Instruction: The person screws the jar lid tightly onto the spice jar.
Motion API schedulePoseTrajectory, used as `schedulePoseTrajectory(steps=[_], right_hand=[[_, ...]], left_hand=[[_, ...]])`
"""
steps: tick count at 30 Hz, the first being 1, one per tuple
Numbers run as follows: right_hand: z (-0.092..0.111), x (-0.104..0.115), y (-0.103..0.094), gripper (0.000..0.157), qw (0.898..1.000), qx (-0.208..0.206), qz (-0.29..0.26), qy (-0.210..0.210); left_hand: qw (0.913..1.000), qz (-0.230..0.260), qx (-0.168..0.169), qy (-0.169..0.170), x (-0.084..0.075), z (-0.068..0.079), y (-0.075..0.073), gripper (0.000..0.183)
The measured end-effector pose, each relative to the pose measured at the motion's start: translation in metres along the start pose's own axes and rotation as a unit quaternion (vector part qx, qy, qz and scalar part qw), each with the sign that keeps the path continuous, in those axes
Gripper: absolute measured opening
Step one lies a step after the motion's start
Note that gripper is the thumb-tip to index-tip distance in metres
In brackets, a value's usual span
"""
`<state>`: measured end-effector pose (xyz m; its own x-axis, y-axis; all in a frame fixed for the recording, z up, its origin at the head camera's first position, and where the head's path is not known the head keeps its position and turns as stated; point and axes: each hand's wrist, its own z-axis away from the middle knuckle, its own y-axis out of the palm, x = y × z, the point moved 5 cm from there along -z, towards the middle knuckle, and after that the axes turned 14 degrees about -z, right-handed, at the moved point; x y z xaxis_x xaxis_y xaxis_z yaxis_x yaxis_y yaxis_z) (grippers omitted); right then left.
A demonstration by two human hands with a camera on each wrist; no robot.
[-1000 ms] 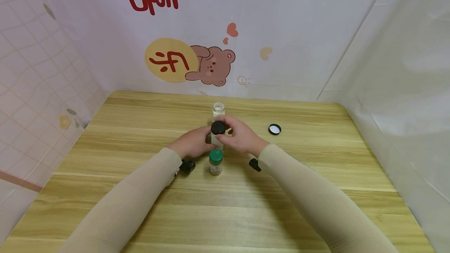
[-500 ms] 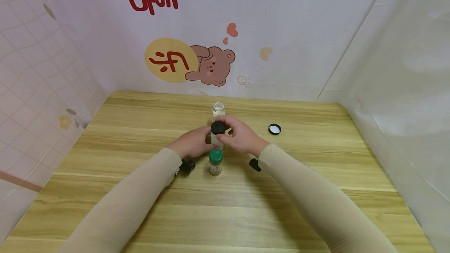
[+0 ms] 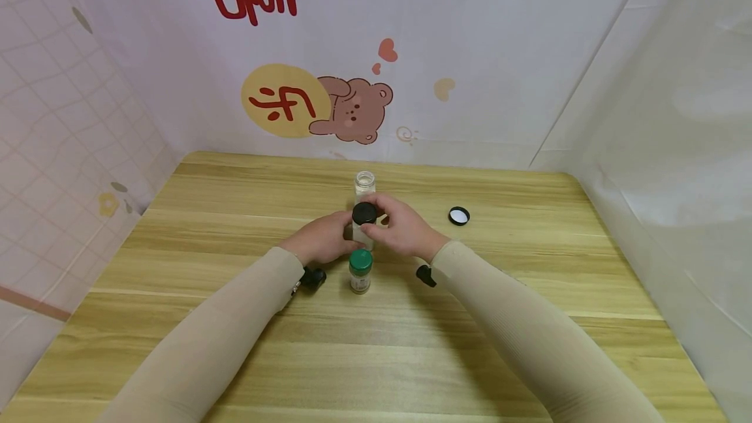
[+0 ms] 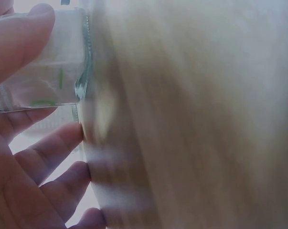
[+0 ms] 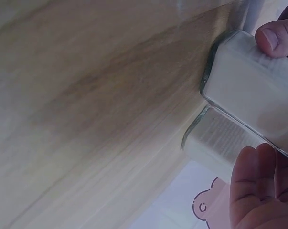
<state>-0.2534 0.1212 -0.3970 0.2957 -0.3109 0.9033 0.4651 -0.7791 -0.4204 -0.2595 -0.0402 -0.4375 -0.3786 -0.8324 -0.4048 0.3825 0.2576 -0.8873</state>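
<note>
A square glass jar point(image 3: 363, 237) with pale contents stands upright on the table under a black lid point(image 3: 364, 213). From the left, my left hand point(image 3: 324, 238) grips its body, the thumb point(image 4: 19, 38) lying against the glass and the other fingers spread around the far side. My right hand point(image 3: 402, 230) holds the black lid from the right, thumb in front and fingers behind. Just behind is an uncapped glass jar point(image 3: 365, 183), partly hidden. A smaller jar point(image 3: 360, 279) with a green lid point(image 3: 361, 260) stands directly in front.
A loose black lid point(image 3: 459, 216) lies on the wooden table point(image 3: 376, 358) to the right, its white inside facing up. White printed sheeting point(image 3: 470, 51) hangs behind the table's far edge and along both sides.
</note>
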Motion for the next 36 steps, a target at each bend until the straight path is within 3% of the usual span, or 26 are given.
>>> schedulePoseTrajectory(steps=[3,9,16,22,30,36], right_hand=[[-0.0001,-0.0011,0.0002,0.037,1.0,-0.004,0.0,0.008],[-0.0002,-0.0022,0.0007,0.047,1.0,-0.007,0.0,0.012],[-0.0008,-0.0027,0.0014,0.037,1.0,-0.01,-0.004,0.008],[-0.0005,-0.0039,0.0014,0.044,1.0,-0.014,0.001,0.004],[-0.0004,-0.0037,0.0013,0.033,1.0,-0.014,-0.008,0.002],[-0.0012,-0.0052,0.0006,0.044,1.0,-0.017,0.0,0.015]], left_hand=[[1.0,0.003,0.002,0.0,0.0002,0.0003,0.0003,0.059],[1.0,0.003,0.006,-0.003,-0.0001,0.0012,-0.0002,0.06],[1.0,0.004,0.006,-0.004,0.0003,0.0022,-0.0007,0.062],[1.0,0.0,0.003,-0.004,0.0006,0.0016,-0.0007,0.062],[1.0,-0.007,0.002,-0.005,0.0011,0.0011,0.0,0.063],[0.9999,-0.002,0.006,-0.01,0.0009,0.0015,-0.0004,0.066]])
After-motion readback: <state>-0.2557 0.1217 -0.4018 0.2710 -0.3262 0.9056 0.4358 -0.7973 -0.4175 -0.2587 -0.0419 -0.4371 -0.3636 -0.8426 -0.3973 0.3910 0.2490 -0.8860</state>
